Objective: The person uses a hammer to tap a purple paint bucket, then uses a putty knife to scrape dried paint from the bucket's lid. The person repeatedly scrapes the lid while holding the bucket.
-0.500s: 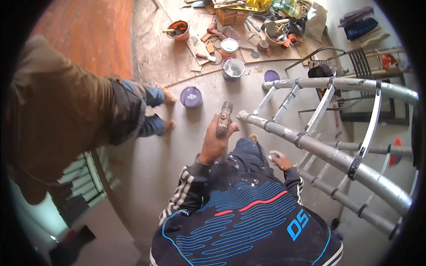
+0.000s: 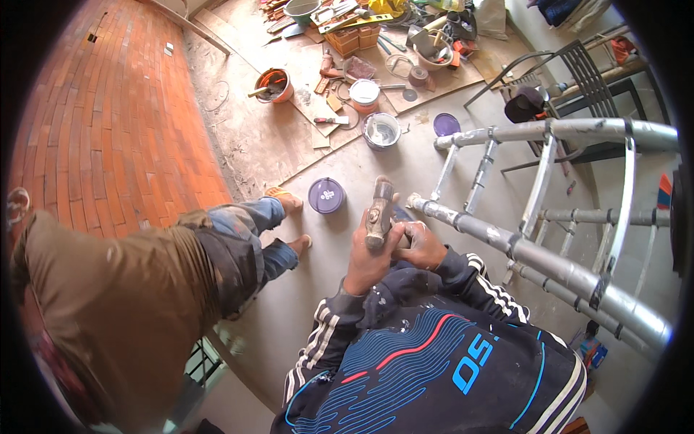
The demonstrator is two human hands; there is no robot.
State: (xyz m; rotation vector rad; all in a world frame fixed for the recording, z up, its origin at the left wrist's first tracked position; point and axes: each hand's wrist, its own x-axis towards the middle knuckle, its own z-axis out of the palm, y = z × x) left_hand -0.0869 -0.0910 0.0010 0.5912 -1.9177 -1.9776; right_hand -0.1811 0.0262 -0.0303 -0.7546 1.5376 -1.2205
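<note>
A hammer (image 2: 379,217) with a worn, stained metal head is in my left hand (image 2: 366,257), its fingers wrapped around it just below the head. My left hand hides most of the handle. Right beside it, my right hand (image 2: 421,246) is closed, its dusty fingers curled in against the left hand. What lies between those fingers, if anything, is hidden. Both hands are in front of my body, above my dark, paint-spotted top (image 2: 426,347).
An aluminium ladder (image 2: 499,235) leans across the right side. At left another person (image 2: 123,304) stands near an orange brick wall (image 2: 108,108). Ahead are a purple-lidded bucket (image 2: 327,195), an open paint bucket (image 2: 381,132), an orange bucket (image 2: 275,87), a chair (image 2: 582,72) and piled tools.
My right hand has come up and inward to meet the left hand at the hammer. The view has shifted, and the other person shows lower, with more brick wall visible.
</note>
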